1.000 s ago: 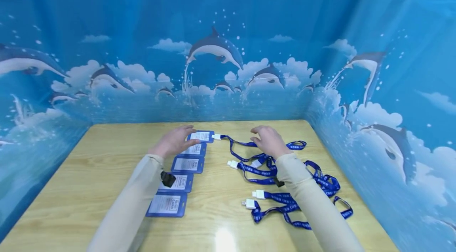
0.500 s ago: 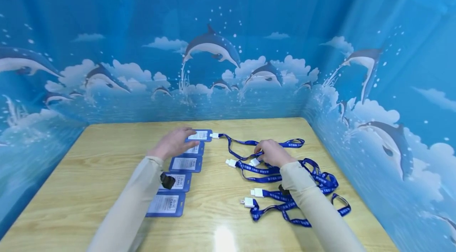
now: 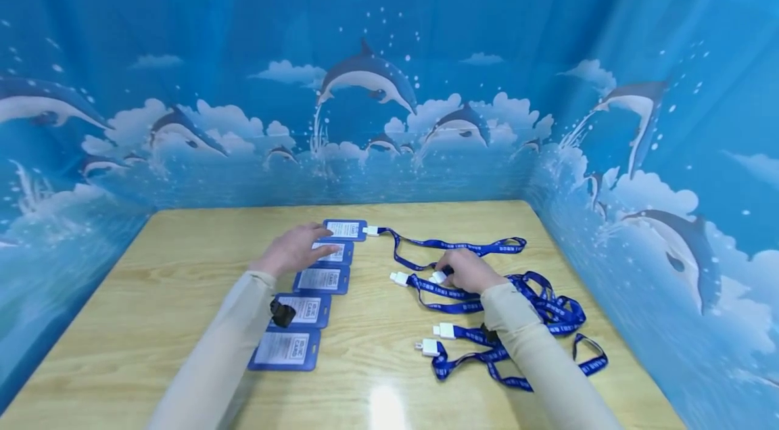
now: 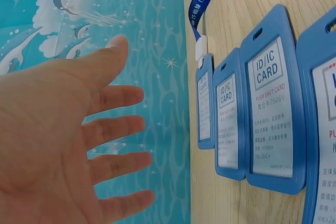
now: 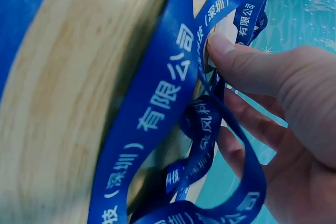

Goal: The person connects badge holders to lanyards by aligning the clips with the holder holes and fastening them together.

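Observation:
My left hand (image 3: pixel 291 251) hovers with fingers spread beside a column of blue badge holders (image 3: pixel 319 279), holding nothing. In the left wrist view the palm (image 4: pixel 47 129) faces them, apart from them. The farthest badge holder (image 3: pixel 345 230) has a white clip (image 3: pixel 372 231) at its slot, joined to a blue lanyard (image 3: pixel 435 244). My right hand (image 3: pixel 471 271) pinches another blue lanyard close to its white clip (image 3: pixel 437 277). In the right wrist view the thumb presses at that white clip (image 5: pixel 227 27), while loops of printed strap (image 5: pixel 163 95) hang in front of the hand.
More blue lanyards lie tangled on the right of the wooden table (image 3: pixel 377 362), some under the right forearm. Their white clips (image 3: pixel 429 347) point left. A dolphin-print curtain (image 3: pixel 341 166) encloses the table's back and sides.
My right hand has come down from above the lanyards and now pinches one near its clip. The left hand has drawn slightly back from the farthest badge holder.

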The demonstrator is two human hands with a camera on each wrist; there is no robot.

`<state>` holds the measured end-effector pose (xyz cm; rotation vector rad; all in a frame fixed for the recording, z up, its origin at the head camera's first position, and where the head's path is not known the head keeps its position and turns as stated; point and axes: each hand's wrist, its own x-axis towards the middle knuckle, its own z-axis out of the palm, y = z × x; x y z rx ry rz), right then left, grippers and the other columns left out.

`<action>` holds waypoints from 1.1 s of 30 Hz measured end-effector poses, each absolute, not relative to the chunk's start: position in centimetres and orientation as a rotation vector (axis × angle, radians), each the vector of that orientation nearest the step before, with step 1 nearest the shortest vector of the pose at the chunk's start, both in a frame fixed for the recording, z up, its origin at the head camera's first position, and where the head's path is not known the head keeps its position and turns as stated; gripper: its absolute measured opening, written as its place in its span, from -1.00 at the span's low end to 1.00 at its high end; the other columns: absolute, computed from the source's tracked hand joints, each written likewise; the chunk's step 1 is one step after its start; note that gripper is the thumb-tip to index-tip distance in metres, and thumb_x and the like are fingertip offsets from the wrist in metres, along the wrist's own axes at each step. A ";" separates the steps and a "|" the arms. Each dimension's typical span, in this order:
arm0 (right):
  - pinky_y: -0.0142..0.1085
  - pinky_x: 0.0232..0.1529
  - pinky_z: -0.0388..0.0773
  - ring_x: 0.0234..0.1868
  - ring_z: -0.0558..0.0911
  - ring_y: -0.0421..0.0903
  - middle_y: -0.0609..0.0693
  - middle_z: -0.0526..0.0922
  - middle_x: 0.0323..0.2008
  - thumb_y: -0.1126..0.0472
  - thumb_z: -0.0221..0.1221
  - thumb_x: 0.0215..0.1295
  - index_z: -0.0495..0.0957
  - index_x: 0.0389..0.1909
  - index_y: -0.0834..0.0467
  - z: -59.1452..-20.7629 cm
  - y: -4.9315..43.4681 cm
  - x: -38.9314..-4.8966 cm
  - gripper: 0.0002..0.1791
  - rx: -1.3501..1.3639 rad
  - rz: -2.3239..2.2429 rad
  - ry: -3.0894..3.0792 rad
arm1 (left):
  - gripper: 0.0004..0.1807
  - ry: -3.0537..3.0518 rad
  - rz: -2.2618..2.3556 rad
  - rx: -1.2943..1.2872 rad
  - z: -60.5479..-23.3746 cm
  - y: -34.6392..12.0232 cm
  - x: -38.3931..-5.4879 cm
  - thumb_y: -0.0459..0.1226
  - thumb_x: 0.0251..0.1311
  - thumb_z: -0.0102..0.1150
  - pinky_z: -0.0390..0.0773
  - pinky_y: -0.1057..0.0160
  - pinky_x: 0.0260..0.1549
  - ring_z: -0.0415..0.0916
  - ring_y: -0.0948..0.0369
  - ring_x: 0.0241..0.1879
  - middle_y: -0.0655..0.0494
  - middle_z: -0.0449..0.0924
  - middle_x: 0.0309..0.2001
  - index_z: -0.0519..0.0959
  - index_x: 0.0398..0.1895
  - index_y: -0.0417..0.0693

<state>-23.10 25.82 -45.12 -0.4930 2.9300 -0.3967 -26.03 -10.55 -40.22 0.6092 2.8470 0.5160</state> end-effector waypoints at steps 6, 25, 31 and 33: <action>0.02 0.23 0.58 0.11 0.65 0.08 0.08 0.73 0.02 0.27 0.39 0.25 0.72 -0.03 0.18 -44.3 25.7 -23.0 -0.73 -0.440 -0.391 2.932 | -0.28 2.838 0.504 0.605 -40.2 -10.6 -26.2 0.22 0.44 -0.05 0.24 -0.33 0.40 0.19 -0.23 0.47 -0.22 0.24 0.50 0.39 0.45 -0.05; -0.10 0.01 0.67 -0.09 0.68 -0.06 0.02 0.72 -0.06 0.19 0.35 0.31 0.70 0.00 0.14 -42.3 25.2 -23.6 -0.73 -0.406 -0.461 3.001 | -0.35 2.659 0.524 0.511 -41.8 -10.3 -25.8 0.17 0.47 -0.03 0.24 -0.30 0.43 0.18 -0.22 0.48 -0.19 0.30 0.48 0.43 0.42 -0.04; -0.10 0.01 0.67 -0.10 0.67 -0.07 0.01 0.72 -0.08 0.19 0.34 0.32 0.70 -0.01 0.14 -42.2 24.9 -23.9 -0.75 -0.419 -0.453 3.011 | -0.36 2.636 0.488 0.510 -42.2 -10.5 -25.7 0.15 0.47 -0.01 0.26 -0.28 0.42 0.23 -0.21 0.46 -0.18 0.35 0.45 0.46 0.39 -0.06; -0.11 -0.01 0.67 -0.12 0.66 -0.09 0.01 0.72 -0.09 0.19 0.34 0.32 0.70 -0.02 0.15 -42.1 24.8 -23.9 -0.75 -0.426 -0.454 3.015 | -0.35 2.631 0.479 0.496 -42.3 -10.5 -25.6 0.15 0.46 0.00 0.28 -0.27 0.41 0.27 -0.20 0.44 -0.18 0.38 0.43 0.46 0.39 -0.08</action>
